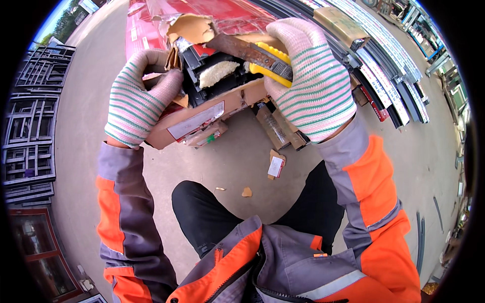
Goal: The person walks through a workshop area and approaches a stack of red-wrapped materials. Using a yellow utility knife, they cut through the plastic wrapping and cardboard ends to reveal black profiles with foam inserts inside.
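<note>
My left hand (135, 98), in a white knit glove with green stripes, pinches the torn cardboard edge (173, 59) of a long carton. My right hand (314, 83), gloved alike, holds a yellow utility knife (270, 72) against its palm. The knife's brown-stained blade points left over the carton's opened end. Inside that end lie black profiles (192, 61) with a piece of whitish foam (218, 74) on them. A ragged cardboard flap (194, 28) stands up behind the opening. Across the carton's near face is a white label (196, 121).
Bundles of long wrapped profiles (379, 65) extend at the right. Below the carton are more cardboard-wrapped ends (275, 126). Cardboard scraps (246, 192) lie on the concrete floor (202, 166). Dark metal frames (30, 121) are stacked far left, and thin dark strips (420, 242) lie at right.
</note>
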Tool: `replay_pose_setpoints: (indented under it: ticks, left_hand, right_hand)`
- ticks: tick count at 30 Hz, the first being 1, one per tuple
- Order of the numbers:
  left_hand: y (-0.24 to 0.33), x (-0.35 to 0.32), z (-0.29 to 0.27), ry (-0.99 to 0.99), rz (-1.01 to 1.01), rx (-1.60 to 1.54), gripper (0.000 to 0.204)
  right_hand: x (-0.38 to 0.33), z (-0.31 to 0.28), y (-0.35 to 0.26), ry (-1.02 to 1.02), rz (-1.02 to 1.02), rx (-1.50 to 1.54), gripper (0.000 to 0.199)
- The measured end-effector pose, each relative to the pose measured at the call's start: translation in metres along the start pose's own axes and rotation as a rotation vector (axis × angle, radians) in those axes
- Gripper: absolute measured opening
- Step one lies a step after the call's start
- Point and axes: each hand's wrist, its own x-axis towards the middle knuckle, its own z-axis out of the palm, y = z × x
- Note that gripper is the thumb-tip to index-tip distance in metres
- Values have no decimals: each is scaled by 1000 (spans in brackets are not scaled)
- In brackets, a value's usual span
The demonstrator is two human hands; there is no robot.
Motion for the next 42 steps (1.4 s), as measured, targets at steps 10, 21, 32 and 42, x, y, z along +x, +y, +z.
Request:
replay_pose_setpoints:
  ticks: [10,21,32,42]
  left_hand:
    - [-6,1,0,10,15,-1,25]
    - [-2,0,2,0,10,17,24]
    - [-1,-2,-1,-7,2,42,27]
    - [-3,0,-3,-8,-43,110,32]
  right_hand:
    - [-8,7,-4,12,80,-67,81]
    - [-6,6,-3,1,86,-121,75]
    - [5,-14,50,53,287,63,35]
    - [-12,10,30,153,-67,125,61]
